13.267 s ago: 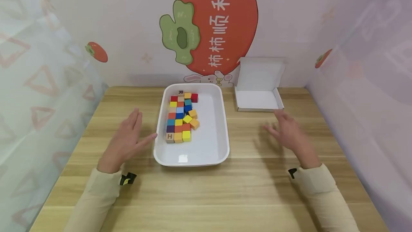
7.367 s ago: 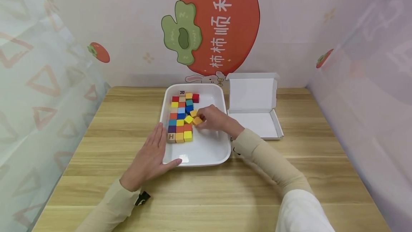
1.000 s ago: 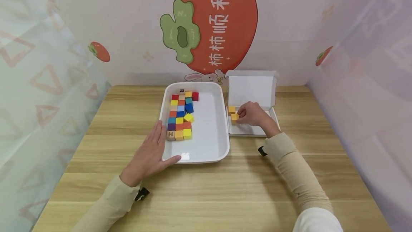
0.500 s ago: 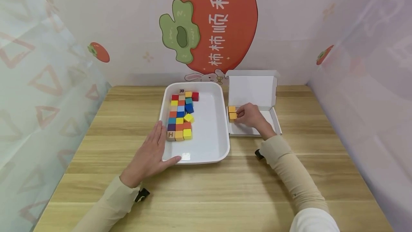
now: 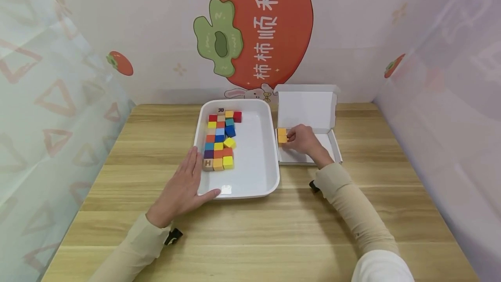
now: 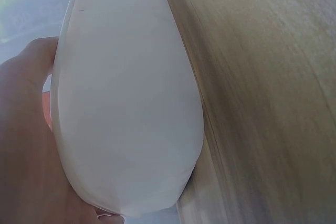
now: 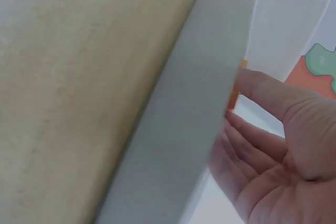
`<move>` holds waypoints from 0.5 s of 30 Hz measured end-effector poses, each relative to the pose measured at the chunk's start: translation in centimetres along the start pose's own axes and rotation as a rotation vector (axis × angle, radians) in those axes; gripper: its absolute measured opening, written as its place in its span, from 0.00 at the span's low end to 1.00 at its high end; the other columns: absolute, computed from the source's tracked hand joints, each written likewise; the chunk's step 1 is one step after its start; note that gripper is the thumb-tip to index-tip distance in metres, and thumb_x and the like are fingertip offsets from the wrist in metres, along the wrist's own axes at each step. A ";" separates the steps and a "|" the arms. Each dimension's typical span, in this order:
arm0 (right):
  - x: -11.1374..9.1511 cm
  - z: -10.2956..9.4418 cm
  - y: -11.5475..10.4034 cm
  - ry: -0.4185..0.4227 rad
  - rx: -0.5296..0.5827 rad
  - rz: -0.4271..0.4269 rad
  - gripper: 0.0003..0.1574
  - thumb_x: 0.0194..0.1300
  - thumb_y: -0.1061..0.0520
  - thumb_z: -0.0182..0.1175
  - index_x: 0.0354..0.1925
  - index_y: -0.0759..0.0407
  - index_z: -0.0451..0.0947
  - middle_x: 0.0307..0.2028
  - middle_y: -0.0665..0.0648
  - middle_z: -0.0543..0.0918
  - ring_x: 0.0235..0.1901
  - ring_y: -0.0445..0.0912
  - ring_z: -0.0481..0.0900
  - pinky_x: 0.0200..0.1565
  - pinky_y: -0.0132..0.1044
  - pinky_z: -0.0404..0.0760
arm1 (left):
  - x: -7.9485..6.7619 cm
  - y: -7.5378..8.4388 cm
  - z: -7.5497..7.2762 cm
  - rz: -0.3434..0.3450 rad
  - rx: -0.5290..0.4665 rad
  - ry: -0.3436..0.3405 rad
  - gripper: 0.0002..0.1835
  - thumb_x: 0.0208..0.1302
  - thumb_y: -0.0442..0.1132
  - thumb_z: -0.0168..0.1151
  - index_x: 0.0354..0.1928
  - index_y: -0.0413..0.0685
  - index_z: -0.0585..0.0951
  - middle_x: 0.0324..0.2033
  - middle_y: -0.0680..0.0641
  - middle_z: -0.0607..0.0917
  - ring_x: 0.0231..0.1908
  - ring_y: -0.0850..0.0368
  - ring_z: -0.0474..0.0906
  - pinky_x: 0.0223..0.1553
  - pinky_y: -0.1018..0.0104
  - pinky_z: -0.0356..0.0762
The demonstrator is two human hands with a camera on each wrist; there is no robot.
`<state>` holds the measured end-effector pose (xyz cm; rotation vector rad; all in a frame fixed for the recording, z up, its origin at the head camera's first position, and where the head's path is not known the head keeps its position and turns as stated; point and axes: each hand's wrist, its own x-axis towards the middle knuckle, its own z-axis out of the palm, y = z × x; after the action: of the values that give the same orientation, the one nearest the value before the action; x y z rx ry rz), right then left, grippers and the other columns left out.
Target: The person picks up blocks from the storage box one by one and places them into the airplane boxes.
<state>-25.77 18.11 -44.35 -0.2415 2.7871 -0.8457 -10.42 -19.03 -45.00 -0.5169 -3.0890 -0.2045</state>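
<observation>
My left hand (image 5: 181, 188) lies along the near left corner of the white tray (image 5: 270, 160), fingers straight on the left rim and thumb over the front rim. In the left wrist view the tray's outer wall (image 6: 126, 98) fills the middle. My right hand (image 5: 303, 139) pinches an orange block (image 5: 282, 139) inside the white cardboard box (image 5: 309, 159), near its left wall. Directly behind it sits a second orange block (image 5: 282, 131). The right wrist view shows thumb and fingers around an orange block (image 7: 234, 95), partly hidden by the box wall (image 7: 178, 108).
Several coloured blocks (image 5: 219, 132) stand in rows in the tray's left half, and a yellow block (image 5: 229, 143) sits askew beside them. The raised box lid (image 5: 306, 110) leans near the printed back wall (image 5: 344, 34). Box and tray stand side by side on the wooden table (image 5: 250, 238).
Two orange blocks went from tray to box, which had been pulled nearer the tray. Lately my right hand slid the second one back against the first. My left hand came onto the tray rim.
</observation>
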 end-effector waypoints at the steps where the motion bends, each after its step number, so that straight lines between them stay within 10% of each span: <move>1: 0.0 -0.1 -0.1 -0.011 -0.021 -0.003 0.21 0.53 0.52 0.73 0.42 0.63 0.83 0.39 0.60 0.87 0.38 0.49 0.82 0.39 0.38 0.83 | 0.0 0.0 0.0 0.001 0.000 0.001 0.64 0.52 0.83 0.41 0.76 0.40 0.43 0.77 0.40 0.39 0.77 0.42 0.38 0.73 0.44 0.54; 15: -0.3 -4.4 -5.7 0.002 -0.118 -0.091 0.25 0.56 0.56 0.70 0.51 0.66 0.80 0.44 0.61 0.85 0.45 0.53 0.81 0.49 0.47 0.83 | 0.0 0.0 0.0 0.007 0.003 -0.007 0.64 0.52 0.84 0.38 0.76 0.44 0.37 0.77 0.40 0.38 0.77 0.43 0.37 0.73 0.44 0.54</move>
<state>-26.08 15.75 -37.55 -0.3899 2.8502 -0.7011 -10.42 -19.04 -44.96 -0.5294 -3.0928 -0.1987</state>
